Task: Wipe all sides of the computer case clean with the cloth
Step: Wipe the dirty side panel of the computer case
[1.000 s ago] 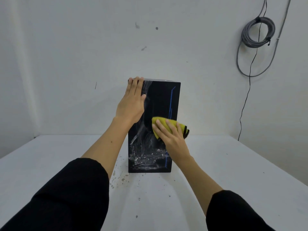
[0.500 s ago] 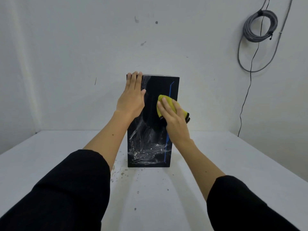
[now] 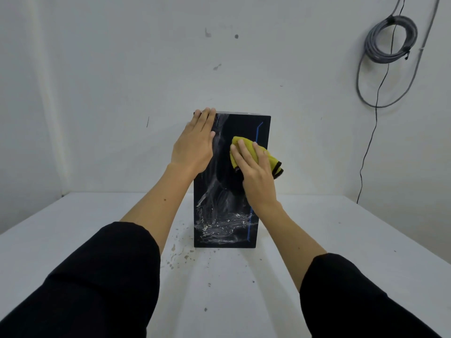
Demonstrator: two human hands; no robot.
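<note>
On a white table (image 3: 73,240) set against a bare wall, a black computer case (image 3: 261,196) stands upright on its short end, its long axis vertical and its front panel facing the person. The left hand (image 3: 194,147) lies flat along the panel's upper left edge, fingers straight and reaching the top corner, steadying the case. The right hand (image 3: 256,172) presses a yellow cloth (image 3: 244,146) against the upper middle of the same panel, fingers extended over the fabric; a dark-edged fold hangs past the case's right side.

White smears (image 3: 219,220) cover the lower half of the panel, directly below the cloth and along the case's long axis, with more streaks running up beside the left hand. Flecks of the same residue dot the table at the foot of the case.

The right hand, already carrying the cloth, is the nearer one to that soiled patch; the next stroke likely has to travel straight down. The other sides appear still to be done.
</note>
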